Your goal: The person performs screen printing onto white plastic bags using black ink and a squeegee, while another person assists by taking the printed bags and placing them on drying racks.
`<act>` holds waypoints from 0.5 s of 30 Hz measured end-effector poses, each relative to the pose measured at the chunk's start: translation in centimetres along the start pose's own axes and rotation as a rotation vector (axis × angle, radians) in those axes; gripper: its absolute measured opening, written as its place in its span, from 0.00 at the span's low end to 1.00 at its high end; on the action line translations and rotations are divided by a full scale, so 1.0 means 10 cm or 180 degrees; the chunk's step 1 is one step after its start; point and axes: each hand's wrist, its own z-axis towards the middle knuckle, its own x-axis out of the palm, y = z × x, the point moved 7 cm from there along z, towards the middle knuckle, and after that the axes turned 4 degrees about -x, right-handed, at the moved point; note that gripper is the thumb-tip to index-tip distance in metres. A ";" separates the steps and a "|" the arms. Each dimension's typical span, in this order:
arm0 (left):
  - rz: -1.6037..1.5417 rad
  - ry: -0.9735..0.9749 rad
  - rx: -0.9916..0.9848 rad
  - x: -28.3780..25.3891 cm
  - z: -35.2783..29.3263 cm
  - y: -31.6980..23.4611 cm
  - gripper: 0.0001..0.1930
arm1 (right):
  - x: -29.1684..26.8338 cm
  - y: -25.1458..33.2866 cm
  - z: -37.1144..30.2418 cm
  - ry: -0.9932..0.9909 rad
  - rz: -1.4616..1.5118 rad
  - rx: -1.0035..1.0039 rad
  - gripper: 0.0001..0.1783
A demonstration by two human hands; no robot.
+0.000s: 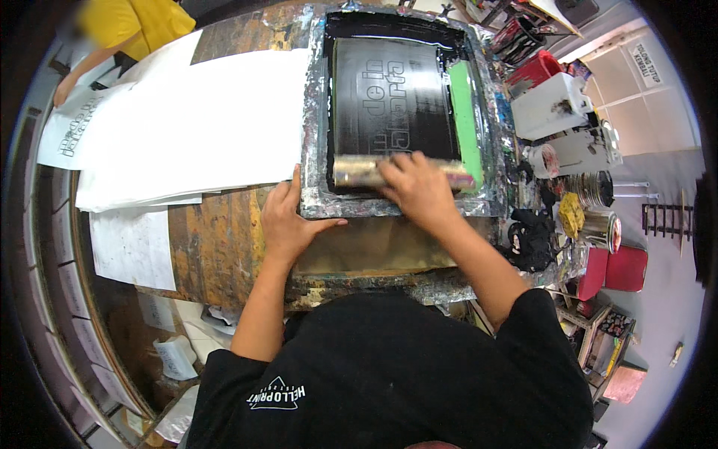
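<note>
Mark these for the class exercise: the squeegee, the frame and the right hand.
Squeegee [358,171], head view: the part left of the hand.
Frame [316,116], head view: its left side.
Right hand [420,187], head view: the back.

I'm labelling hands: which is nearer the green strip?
Right hand: on the squeegee, left of the strip. Left hand: farther, at the near-left corner of the frame.

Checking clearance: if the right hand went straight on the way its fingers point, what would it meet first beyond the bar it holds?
Probably the black inked screen, just past the bar; the height of the right hand above it is unclear, so it might skim over.
</note>
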 end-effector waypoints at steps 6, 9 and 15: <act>-0.1302 -0.0154 -0.0104 -0.14 -0.02 -0.14 0.63 | -0.51 0.04 0.13 0.0185 0.0159 0.0133 0.21; -0.2332 -0.0292 -0.0188 -0.34 0.07 -0.28 0.58 | -1.10 0.24 0.15 0.0010 -0.0054 0.0051 0.19; -0.2854 -0.0686 0.0518 -0.73 0.59 -0.65 0.40 | -2.08 0.20 0.63 -0.1831 -0.1095 -0.0111 0.17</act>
